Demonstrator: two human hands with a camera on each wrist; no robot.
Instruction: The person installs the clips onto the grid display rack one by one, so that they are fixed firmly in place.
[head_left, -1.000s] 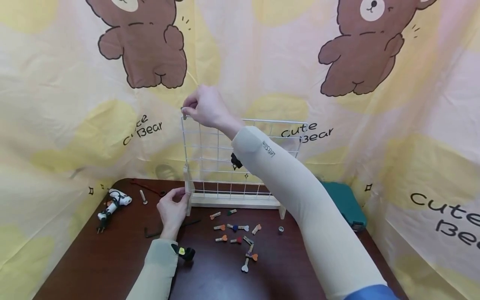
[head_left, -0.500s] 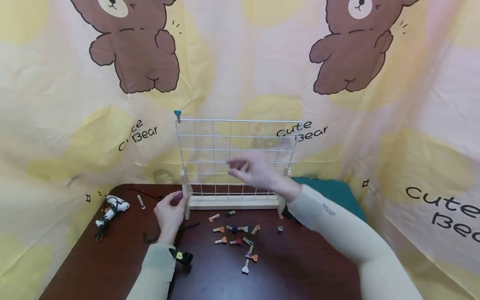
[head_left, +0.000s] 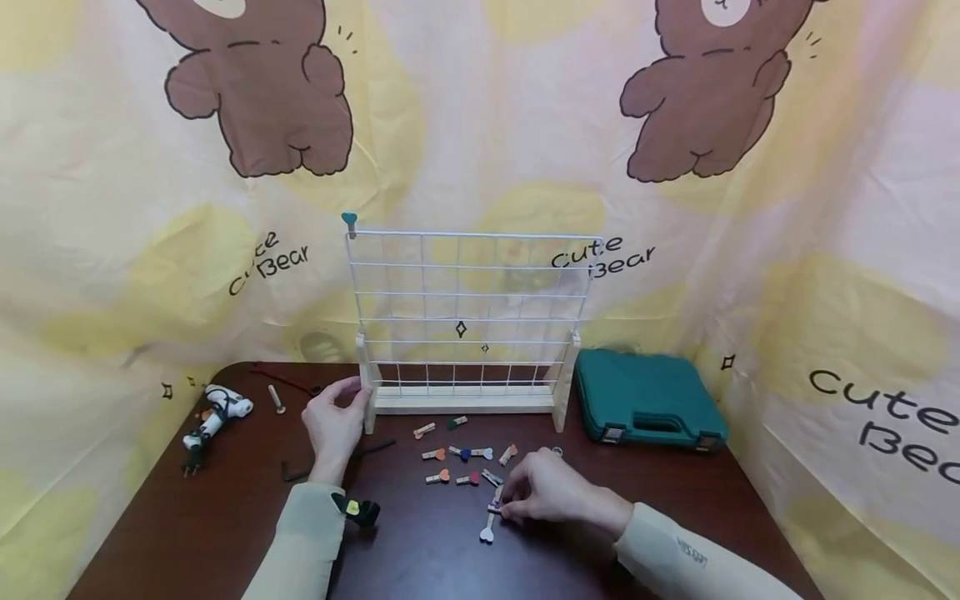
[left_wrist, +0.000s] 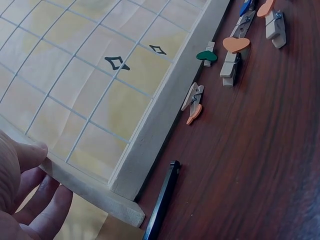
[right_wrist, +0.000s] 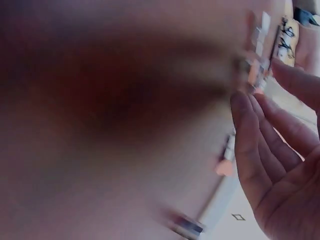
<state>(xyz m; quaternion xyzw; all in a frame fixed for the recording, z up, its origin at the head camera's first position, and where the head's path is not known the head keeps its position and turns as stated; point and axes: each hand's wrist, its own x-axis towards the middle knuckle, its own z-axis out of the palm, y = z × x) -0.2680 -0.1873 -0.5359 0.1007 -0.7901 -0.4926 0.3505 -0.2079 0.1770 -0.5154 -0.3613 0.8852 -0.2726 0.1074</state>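
Observation:
A white wire grid rack [head_left: 457,237] stands upright in a wooden base [head_left: 465,405]. My left hand [head_left: 332,425] holds its left wooden post [head_left: 368,419], thumb on one side and fingers on the other in the left wrist view. A teal heart clothespin [head_left: 349,220] is clipped at the grid's top left corner. Several heart clothespins lie in front, among them a red one [head_left: 468,479] and a white one [head_left: 487,531]. My right hand [head_left: 551,487] reaches down among them, fingertips right by a purple clothespin [head_left: 495,505]; in the right wrist view a gap shows between thumb and fingers.
A green tool case [head_left: 637,392] lies right of the rack. At the left are a white gun-shaped tool [head_left: 228,404] with a dark cord, a bolt [head_left: 277,400] and a black hex key [head_left: 294,474]. A patterned curtain [head_left: 480,100] hangs behind the table.
My right hand has let go of the teal clothespin at the grid's top left corner and come down to the clothespins on the table. The left hand has stayed at the post.

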